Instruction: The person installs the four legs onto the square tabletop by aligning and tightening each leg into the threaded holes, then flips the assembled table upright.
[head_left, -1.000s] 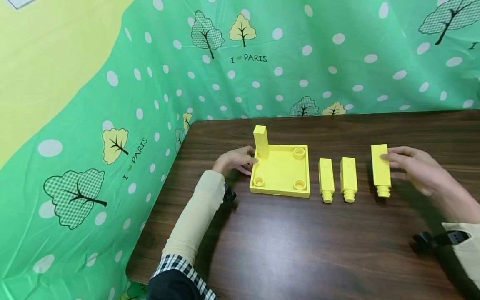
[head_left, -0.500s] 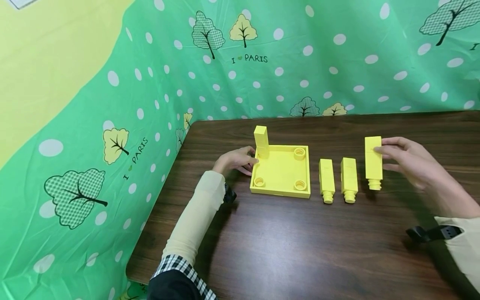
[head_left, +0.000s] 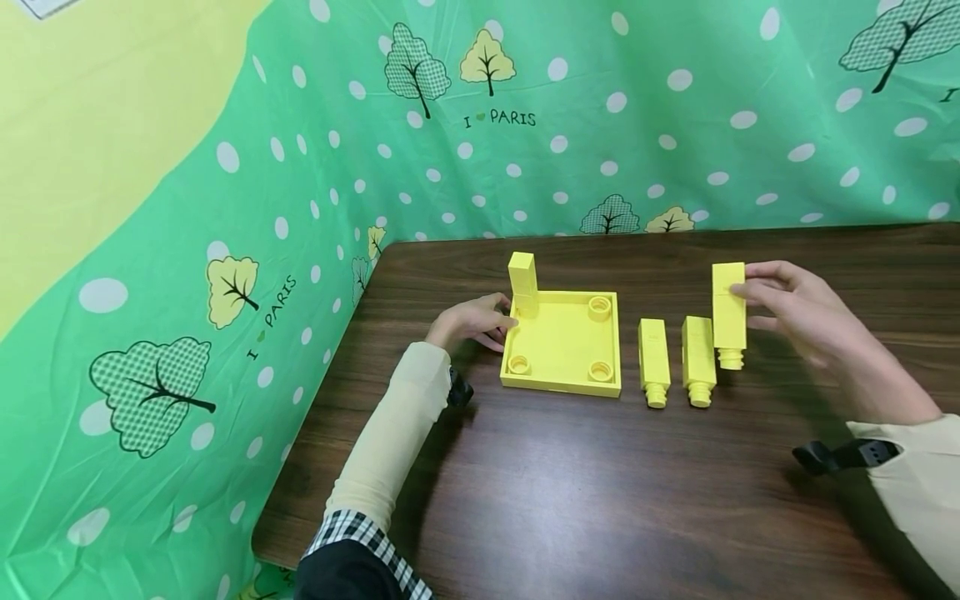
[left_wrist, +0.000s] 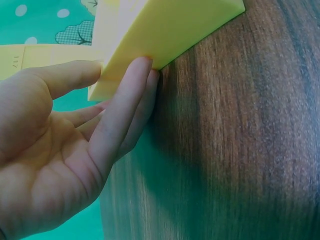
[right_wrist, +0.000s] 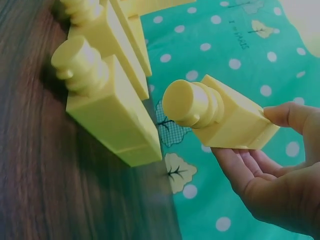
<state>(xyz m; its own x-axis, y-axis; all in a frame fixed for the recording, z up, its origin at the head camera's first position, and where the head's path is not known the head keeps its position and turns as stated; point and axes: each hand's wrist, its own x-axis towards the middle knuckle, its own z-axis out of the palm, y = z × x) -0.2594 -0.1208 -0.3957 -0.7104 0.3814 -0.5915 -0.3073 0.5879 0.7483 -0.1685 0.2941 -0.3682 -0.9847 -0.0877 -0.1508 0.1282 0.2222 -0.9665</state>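
Observation:
A square yellow toy tabletop (head_left: 558, 342) with a raised rim lies underside up, round sockets at its corners. One yellow leg (head_left: 523, 279) stands upright in the far left corner. My left hand (head_left: 474, 321) holds the left rim; in the left wrist view, the thumb (left_wrist: 75, 77) is on the rim's edge and the fingers lie along the outer wall. My right hand (head_left: 806, 312) pinches a second square leg (head_left: 729, 308) near its plain end. That leg is raised off the table, its threaded peg (right_wrist: 187, 102) pointing away from the palm.
Two more yellow legs, a nearer one (head_left: 654, 358) and another (head_left: 698, 358), lie side by side right of the tabletop, threaded ends toward me. All of this is on a dark wood-grain table (head_left: 570, 483). Green patterned cloth (head_left: 525, 183) hangs behind and at the left.
My right hand has carried its leg leftward and slightly farther back, so it now overlaps the nearest lying leg in the head view. My left hand and the tabletop have stayed put.

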